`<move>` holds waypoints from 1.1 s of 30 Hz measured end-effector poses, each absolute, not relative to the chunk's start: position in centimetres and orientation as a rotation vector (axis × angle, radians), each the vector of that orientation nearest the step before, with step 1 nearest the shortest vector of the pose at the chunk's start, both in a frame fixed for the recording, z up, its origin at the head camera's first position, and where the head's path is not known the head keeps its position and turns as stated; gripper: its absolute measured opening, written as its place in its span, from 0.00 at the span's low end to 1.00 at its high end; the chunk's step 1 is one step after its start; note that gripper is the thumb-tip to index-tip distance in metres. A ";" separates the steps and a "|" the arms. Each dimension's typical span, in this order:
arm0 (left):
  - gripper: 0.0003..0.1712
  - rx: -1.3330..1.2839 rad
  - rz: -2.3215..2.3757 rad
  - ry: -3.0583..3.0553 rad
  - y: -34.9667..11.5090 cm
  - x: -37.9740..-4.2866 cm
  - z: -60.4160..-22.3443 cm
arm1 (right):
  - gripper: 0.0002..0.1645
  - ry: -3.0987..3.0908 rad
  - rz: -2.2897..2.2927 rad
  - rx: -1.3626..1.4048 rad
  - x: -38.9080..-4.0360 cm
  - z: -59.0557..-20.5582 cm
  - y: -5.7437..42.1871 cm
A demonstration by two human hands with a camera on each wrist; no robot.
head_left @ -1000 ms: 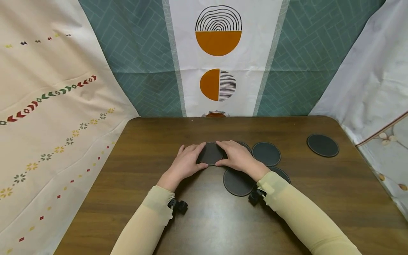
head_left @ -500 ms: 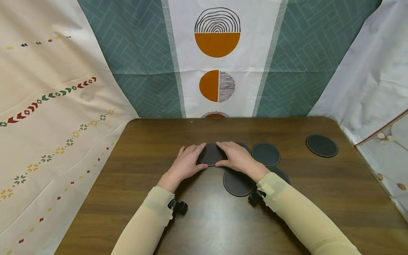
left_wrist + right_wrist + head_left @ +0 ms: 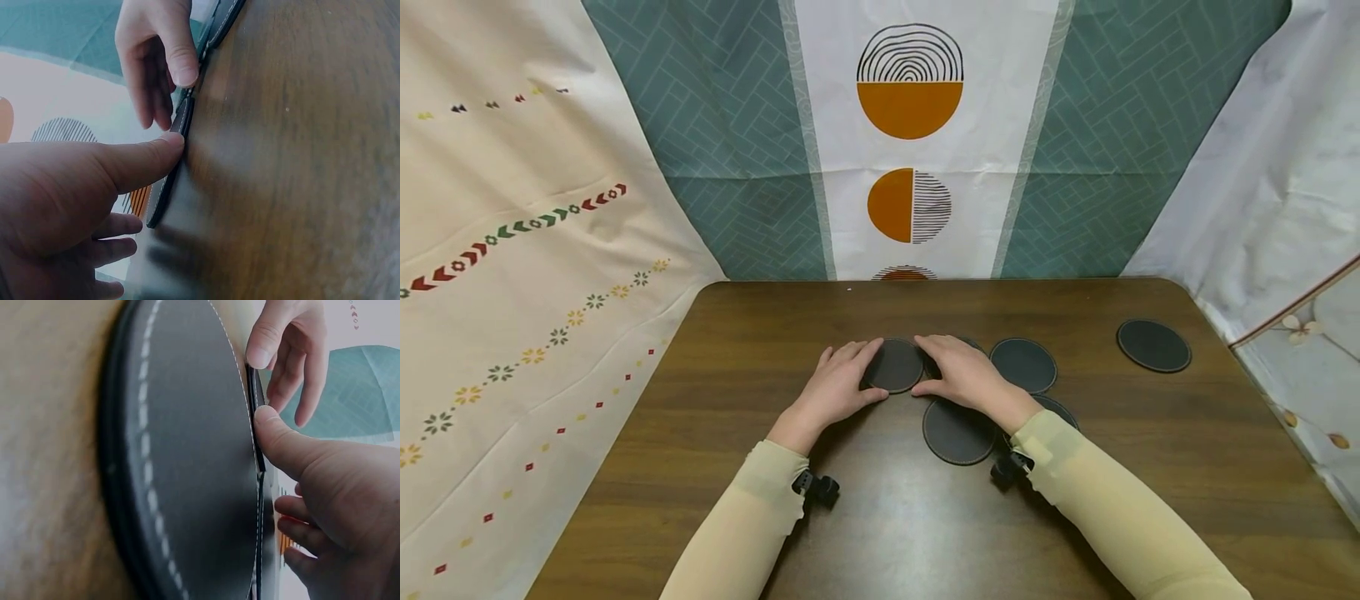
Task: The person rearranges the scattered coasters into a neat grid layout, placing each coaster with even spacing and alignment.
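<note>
A round black coaster with a stitched rim lies flat on the table between my hands. My left hand rests at its left side, thumb on the near edge and index fingertip at the far edge, fingers loosely extended. To its right, my right hand has thumb and fingers spread, a small gap apart from that coaster. Beneath the right hand another coaster is mostly hidden. Nearer lies a further coaster, large in the right wrist view, where its stitching shows plainly.
Right of the right hand lies a coaster, and one more is partly covered by the right wrist. A separate coaster sits near the right edge of the wooden table. Patterned cloths hang around the table.
The right hand has shifted slightly to the right, its fingertips and thumb coming away from the middle coaster. The left hand stays in place. The coasters keep their arrangement.
</note>
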State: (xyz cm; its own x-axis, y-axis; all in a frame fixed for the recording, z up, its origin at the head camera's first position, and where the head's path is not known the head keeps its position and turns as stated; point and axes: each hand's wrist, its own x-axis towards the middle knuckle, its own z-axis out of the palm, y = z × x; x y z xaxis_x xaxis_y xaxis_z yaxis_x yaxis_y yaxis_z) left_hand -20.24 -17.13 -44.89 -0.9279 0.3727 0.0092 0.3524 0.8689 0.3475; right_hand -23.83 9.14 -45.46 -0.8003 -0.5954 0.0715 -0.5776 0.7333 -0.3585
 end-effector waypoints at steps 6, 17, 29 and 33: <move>0.54 0.561 0.552 2.975 -17.1 -20.3 -44.9 | 0.57 2.889 -0.600 -0.949 -23.6 -45.5 10.2; 0.51 0.557 0.548 2.986 -16.7 -20.2 -44.8 | 0.56 2.940 -0.512 -0.972 -22.5 -45.2 12.4; 0.51 0.614 0.501 3.024 -16.1 -19.7 -44.1 | 0.55 3.010 -0.474 -0.998 -21.5 -45.0 15.5; 0.51 0.649 0.458 3.036 -16.1 -19.5 -44.0 | 0.55 3.024 -0.476 -1.000 -21.3 -44.6 16.7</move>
